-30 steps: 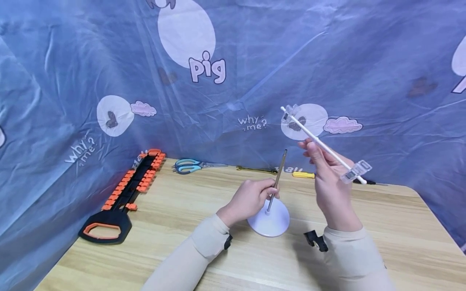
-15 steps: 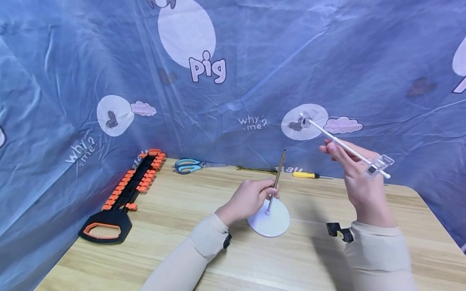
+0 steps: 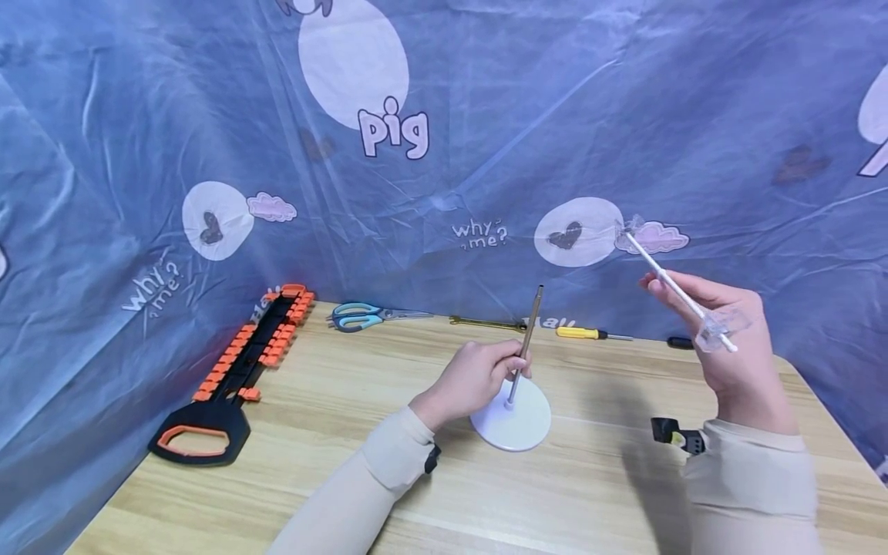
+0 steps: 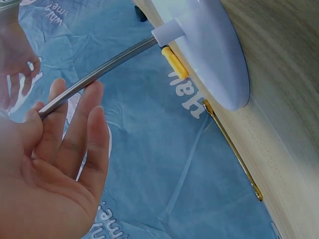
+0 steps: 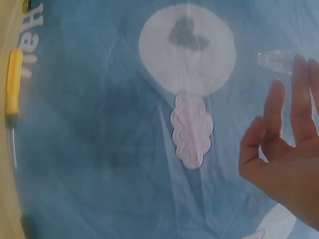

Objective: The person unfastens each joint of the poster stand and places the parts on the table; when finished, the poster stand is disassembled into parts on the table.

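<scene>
My left hand [image 3: 472, 381] pinches a thin metal rod [image 3: 533, 320] that stands, tilted slightly right, in a round white base [image 3: 523, 428] on the table. In the left wrist view the rod [image 4: 114, 63] runs from thumb and fingers to the base's white collar [image 4: 168, 33]. Raised at the right, my right hand [image 3: 742, 339] holds a slim white rod [image 3: 647, 254] aslant between thumb and fingers. Clear plastic clips sit near both its ends, one clip [image 3: 714, 330] by the wrist. A clear clip [image 5: 275, 60] also shows beyond the fingers in the right wrist view; the white rod is hidden there.
Along the table's back edge lie blue-handled scissors [image 3: 357, 317], a gold wrench [image 3: 486, 323], a yellow-handled screwdriver [image 3: 579, 333] and a dark handle [image 3: 680, 342]. A black and orange rack [image 3: 201, 432] lies at the left. A blue printed cloth [image 3: 444, 177] hangs behind.
My right hand has moved to the right with the white rod and its clips, uncovering the yellow screwdriver. The left hand, metal rod and base have stayed nearly in place.
</scene>
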